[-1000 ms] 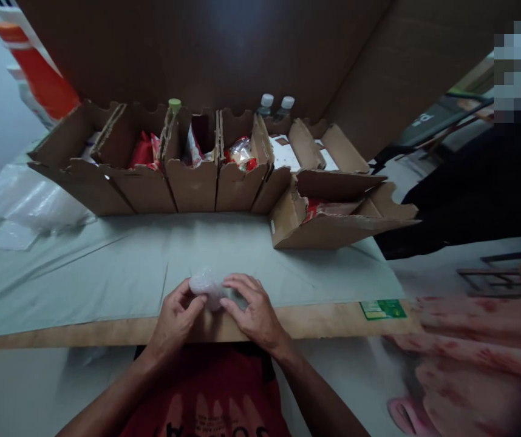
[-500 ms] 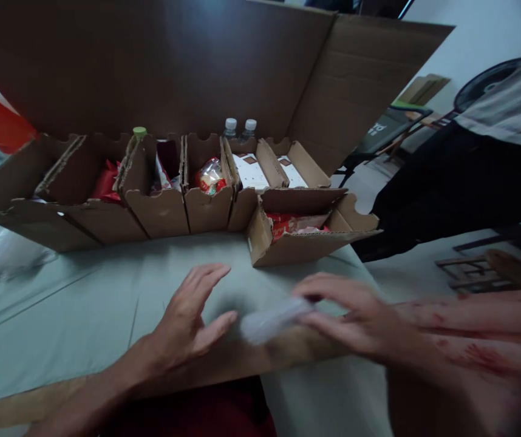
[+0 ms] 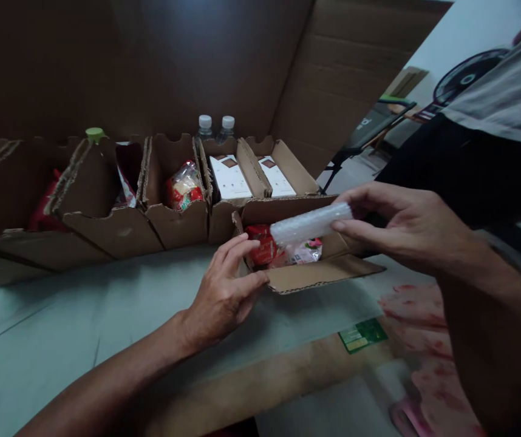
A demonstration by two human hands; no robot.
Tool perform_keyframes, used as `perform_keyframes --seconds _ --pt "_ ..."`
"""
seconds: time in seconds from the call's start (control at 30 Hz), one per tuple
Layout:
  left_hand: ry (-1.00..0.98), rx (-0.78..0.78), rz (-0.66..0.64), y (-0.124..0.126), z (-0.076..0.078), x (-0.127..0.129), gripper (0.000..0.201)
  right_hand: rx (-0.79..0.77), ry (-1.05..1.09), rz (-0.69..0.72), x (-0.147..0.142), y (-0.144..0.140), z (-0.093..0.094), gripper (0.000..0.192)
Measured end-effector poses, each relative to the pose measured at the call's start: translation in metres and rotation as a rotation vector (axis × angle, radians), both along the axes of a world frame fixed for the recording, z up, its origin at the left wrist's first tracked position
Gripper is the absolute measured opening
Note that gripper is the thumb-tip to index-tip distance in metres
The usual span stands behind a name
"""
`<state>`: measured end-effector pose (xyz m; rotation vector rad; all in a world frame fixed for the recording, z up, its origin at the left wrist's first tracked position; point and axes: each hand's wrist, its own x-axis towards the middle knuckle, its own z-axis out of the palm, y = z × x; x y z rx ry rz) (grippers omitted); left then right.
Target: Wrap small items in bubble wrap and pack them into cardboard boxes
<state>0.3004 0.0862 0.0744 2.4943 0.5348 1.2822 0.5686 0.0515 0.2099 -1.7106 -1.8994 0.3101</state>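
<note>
My right hand [image 3: 408, 227] pinches one end of a bubble-wrapped roll [image 3: 308, 224] between thumb and fingers. The roll is held lengthwise above a small open cardboard box [image 3: 322, 274]; whatever is inside the wrap cannot be made out. Red packets [image 3: 260, 246] and a white-and-pink packet [image 3: 306, 250] lie in this box, partly covered from view by the roll. At the box's left end, my left hand [image 3: 226, 285] grips the corner, thumb against the front wall and fingers at the end wall.
Behind stands a row of cardboard bins [image 3: 176, 224] with snack packets [image 3: 185, 187] and white boxes [image 3: 231, 176]. Two bottles [image 3: 204, 124] and a tall cardboard panel [image 3: 151, 67] are at the back. A person in dark trousers [image 3: 452, 164] stands at right, near a fan [image 3: 467, 79].
My right hand has raised the bubble-wrapped roll from near the table's front edge to over the small box. My left hand, open before, has moved forward onto the box's corner.
</note>
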Motion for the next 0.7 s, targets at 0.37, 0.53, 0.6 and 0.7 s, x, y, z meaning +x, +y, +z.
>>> perform_keyframes --seconds 0.37,0.53,0.6,0.7 --pt "-0.020 -0.059 0.015 0.002 -0.001 0.003 0.016 -0.410 -0.491 0.246 -0.052 0.049 -0.055 0.006" --pt "-0.021 -0.057 0.027 0.003 -0.001 0.003 0.013 -0.418 -0.601 0.299 -0.058 0.055 -0.070 0.009" --pt "-0.024 -0.050 0.033 0.004 -0.001 0.004 0.013 -0.429 -0.597 0.317 -0.058 0.059 -0.071 0.010" --pt "-0.034 -0.044 0.048 0.005 -0.002 0.005 0.012 -0.433 -0.522 0.326 -0.053 0.060 -0.063 0.015"
